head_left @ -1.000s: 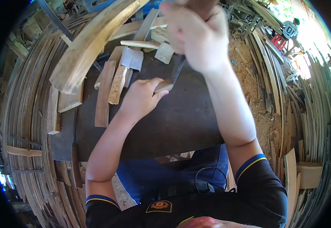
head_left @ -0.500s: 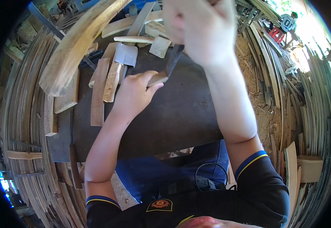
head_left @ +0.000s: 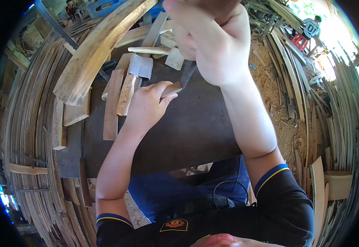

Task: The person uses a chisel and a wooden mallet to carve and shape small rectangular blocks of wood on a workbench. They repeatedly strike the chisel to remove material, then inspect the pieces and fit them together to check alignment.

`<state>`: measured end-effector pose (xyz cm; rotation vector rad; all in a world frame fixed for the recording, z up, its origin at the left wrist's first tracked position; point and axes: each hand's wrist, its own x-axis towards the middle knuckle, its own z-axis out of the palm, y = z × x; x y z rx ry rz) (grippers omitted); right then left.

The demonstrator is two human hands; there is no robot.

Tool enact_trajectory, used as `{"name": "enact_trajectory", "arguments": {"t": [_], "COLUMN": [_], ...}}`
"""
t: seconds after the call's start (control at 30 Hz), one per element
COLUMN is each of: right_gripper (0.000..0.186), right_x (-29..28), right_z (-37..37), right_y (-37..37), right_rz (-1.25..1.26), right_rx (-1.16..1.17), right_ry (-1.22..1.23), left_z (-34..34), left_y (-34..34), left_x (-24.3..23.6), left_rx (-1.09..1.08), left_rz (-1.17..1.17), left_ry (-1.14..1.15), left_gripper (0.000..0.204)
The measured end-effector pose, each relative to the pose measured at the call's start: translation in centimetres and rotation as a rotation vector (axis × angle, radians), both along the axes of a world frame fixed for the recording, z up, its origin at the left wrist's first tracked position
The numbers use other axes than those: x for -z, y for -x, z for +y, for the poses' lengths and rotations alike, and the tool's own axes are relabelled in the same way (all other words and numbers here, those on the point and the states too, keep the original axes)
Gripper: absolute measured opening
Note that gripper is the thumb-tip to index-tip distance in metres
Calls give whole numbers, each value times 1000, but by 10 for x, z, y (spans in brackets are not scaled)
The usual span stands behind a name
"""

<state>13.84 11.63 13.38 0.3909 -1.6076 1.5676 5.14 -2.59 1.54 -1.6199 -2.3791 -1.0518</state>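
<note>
Over the dark tabletop (head_left: 192,119), my left hand (head_left: 148,103) is closed round the wooden handle of a knife-like tool (head_left: 187,73). Its dark flat blade points up and away, and its far end is hidden behind my right wrist. My right hand (head_left: 216,45) is raised close to the camera, fingers curled, partly cut off by the top edge. Something brown (head_left: 224,5) shows at those fingers, too little to name. Left of my left hand lie a wood piece with a grey flat end (head_left: 140,66) and a reddish-brown wooden strip (head_left: 113,107).
A large curved timber (head_left: 91,53) looms at the upper left. Wood blocks (head_left: 174,59) and boards lie at the table's far side. A long thin tool with a brown handle (head_left: 84,181) hangs over the left edge. Stacked planks (head_left: 344,123) flank both sides; a person (head_left: 311,28) sits far right.
My right hand has shifted slightly left and is less blurred. The table and the pieces on it sit a little further right and lower in view. My left hand keeps its hold on the tool.
</note>
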Motion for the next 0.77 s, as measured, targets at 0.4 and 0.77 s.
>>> {"name": "enact_trajectory", "arguments": {"t": [0.4,0.77], "right_gripper": [7,19], "right_x": [25,17], "right_z": [2,-5], "right_y": [29,34], "right_rz": [-99,-112], "right_rx": [165,125], "right_ry": [-175,-149], "left_z": [8,9], "left_y": [10,4], "left_x": [23,5], "left_rx": [73,12], "left_rz": [4,-34], "left_ry": [-11,17], "left_gripper": [27,38]}}
